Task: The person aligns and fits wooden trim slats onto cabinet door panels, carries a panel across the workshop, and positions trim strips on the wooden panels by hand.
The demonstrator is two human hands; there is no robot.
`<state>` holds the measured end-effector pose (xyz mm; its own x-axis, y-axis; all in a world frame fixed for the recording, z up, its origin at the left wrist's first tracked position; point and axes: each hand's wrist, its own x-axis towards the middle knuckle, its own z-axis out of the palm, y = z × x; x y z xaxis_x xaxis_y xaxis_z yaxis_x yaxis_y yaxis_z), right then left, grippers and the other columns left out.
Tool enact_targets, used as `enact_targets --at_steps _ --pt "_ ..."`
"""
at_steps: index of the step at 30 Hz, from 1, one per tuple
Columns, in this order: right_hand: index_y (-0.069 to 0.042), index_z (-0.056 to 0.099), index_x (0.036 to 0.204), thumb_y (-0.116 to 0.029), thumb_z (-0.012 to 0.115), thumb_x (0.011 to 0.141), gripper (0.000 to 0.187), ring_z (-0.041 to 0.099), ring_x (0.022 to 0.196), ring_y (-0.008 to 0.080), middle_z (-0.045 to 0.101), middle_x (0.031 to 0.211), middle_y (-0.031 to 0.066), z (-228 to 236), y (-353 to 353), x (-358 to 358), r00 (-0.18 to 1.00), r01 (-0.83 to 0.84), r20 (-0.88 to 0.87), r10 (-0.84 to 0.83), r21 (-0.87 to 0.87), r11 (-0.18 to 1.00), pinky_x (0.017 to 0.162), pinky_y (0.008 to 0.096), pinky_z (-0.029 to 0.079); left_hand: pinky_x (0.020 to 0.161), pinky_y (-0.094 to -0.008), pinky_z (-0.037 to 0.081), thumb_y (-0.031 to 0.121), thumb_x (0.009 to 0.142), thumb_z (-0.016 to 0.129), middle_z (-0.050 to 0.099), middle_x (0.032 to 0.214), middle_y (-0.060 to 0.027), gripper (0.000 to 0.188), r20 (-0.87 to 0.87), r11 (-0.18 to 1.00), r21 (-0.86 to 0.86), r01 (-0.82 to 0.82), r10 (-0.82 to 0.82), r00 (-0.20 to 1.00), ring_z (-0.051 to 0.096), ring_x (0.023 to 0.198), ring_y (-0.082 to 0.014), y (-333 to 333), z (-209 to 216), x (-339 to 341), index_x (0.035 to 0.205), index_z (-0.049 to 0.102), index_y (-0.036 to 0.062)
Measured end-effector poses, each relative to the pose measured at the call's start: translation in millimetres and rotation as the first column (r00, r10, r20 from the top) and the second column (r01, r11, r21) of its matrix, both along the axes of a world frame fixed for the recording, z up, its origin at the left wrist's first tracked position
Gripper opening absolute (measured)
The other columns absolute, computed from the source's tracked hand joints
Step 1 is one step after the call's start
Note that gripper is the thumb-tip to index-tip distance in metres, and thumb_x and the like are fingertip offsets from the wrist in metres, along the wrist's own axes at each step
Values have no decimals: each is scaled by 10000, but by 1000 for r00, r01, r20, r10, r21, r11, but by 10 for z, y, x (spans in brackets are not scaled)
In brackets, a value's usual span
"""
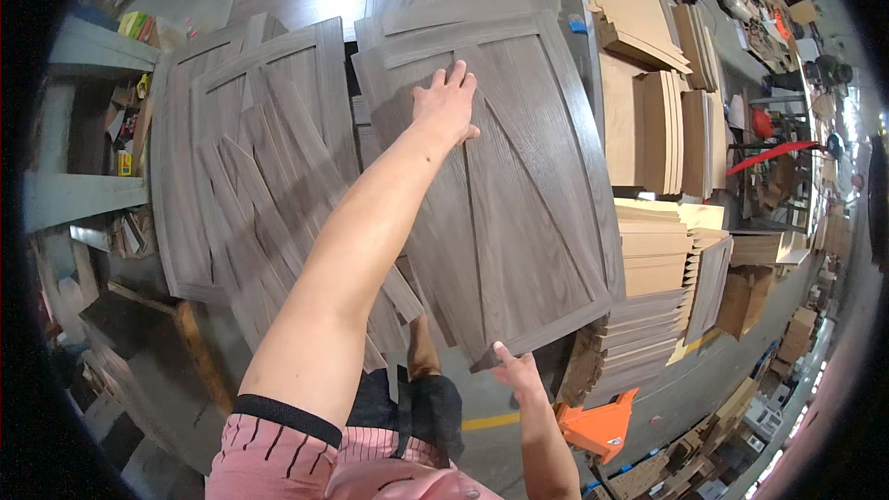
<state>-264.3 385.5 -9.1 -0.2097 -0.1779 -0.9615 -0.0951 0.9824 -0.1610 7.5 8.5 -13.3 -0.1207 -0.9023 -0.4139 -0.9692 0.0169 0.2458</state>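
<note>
While tilted over a heap of similar pieces, large grey-brown wood-grain door panel with raised frame and diagonal braces (519, 185) held between both hands, well apart from each other. Left hand (447, 104) laid flat, fingers spread, on upper face of that panel; arm stretched long across the view. Right hand (517, 372) pinching lower corner of panel, fingertips closed on its edge. Beneath and to the left, second grey framed panel (185, 176) with loose grey slats (269, 222) scattered slantwise over it, some reaching under the held panel. To the right, stacks of pale tan fibreboard sheets (657, 130), flat and square-cut, smooth and unpainted; lower down, a stepped pile of tan and grey boards (653, 264) just beside the panel's right edge. Orange plastic piece (602, 426) near the right hand. Yellow line on grey concrete floor (491, 421) below. Cluttered shelf (93, 190) at far left. Grain rough-brushed, frames bevelled.
</note>
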Motion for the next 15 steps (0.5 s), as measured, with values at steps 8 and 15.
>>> enact_targets --at_steps 8,15 --pt "4 370 1456 -492 818 816 926 690 827 258 665 1191 191 -104 38 -18 1000 14 -6 -14 -32 999 652 380 547 1084 -571 442 384 799 827 178 1677 -69 947 6 1000 0 3 -3 1000 293 1487 -335 30 15 130 1547 313 117" --pt "-39 342 1473 -492 794 842 899 689 871 278 664 1211 162 -84 105 -90 999 35 33 -33 -68 997 718 408 540 1094 -559 434 342 826 821 155 1684 -43 947 28 999 40 13 -14 1000 272 1500 -308 -4 98 -75 1566 277 115"
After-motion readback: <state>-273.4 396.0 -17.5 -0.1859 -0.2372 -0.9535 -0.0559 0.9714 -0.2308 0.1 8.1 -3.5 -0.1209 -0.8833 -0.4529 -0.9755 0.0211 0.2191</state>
